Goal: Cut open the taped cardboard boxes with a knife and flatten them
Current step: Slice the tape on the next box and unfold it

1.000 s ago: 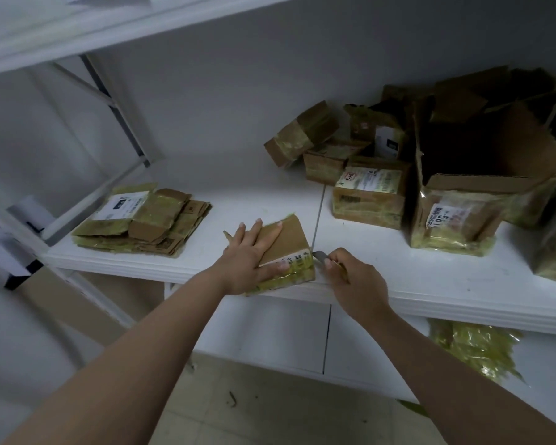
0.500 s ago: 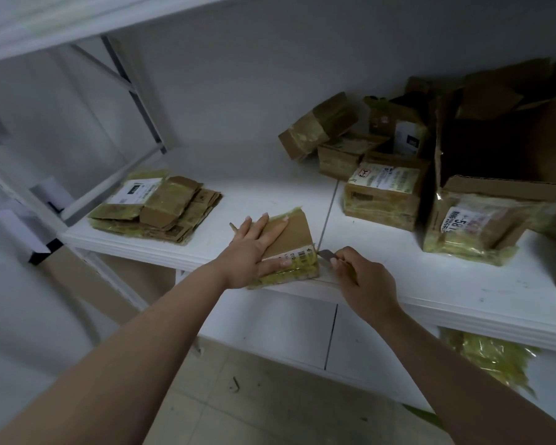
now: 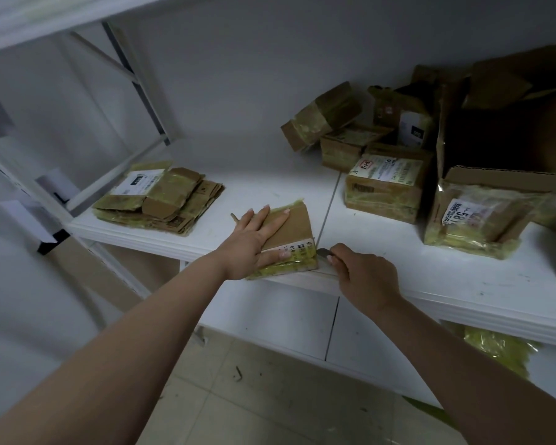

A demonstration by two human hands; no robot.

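A small cardboard box (image 3: 297,224) wrapped in yellowish tape lies at the front edge of the white shelf (image 3: 270,191). My left hand (image 3: 252,240) presses flat on top of it, fingers spread. My right hand (image 3: 365,277) grips a knife (image 3: 322,252), whose blade tip touches the box's right front corner. A stack of flattened boxes (image 3: 159,197) lies on the left of the shelf. Several taped boxes (image 3: 385,184) are piled at the right.
A large open carton (image 3: 507,149) stands at the far right, with a taped parcel (image 3: 475,220) in front of it. Yellow tape scraps (image 3: 498,351) lie under the shelf. Metal shelf struts (image 3: 135,88) rise at the left. Tiled floor lies below.
The view has shifted slightly. Both hands stay on the box and knife at the same corner, with little visible movement of the blade.
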